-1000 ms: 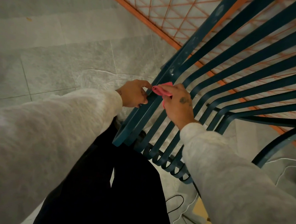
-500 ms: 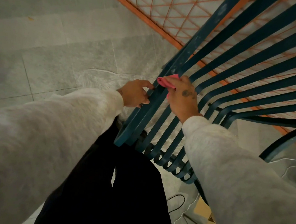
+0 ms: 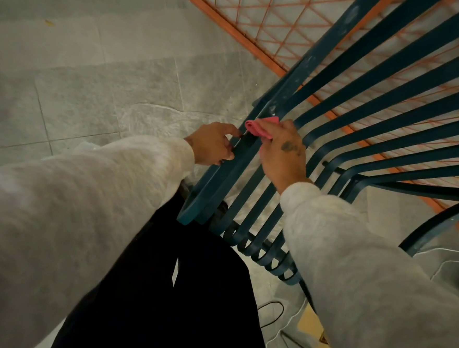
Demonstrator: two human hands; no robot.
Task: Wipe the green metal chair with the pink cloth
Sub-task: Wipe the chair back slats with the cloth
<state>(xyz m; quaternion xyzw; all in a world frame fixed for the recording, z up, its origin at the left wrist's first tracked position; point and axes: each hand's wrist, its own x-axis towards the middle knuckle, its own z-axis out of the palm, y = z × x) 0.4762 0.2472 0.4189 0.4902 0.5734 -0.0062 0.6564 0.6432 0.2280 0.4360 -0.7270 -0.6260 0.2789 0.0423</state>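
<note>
Wiping the green metal chair (image 3: 326, 50) with the pink cloth (image 3: 259, 127)
Head view: the right hand (image 3: 284, 156) pinches the folded cloth onto the chair near centre; the left hand (image 3: 214, 143), at its 9 o'clock, curls round the outer bar (image 3: 193, 209), steadying the chair; best to press flat, wrap the metal and follow it toward 1 o'clock, where pale smudges (image 3: 352, 15) show.
</note>
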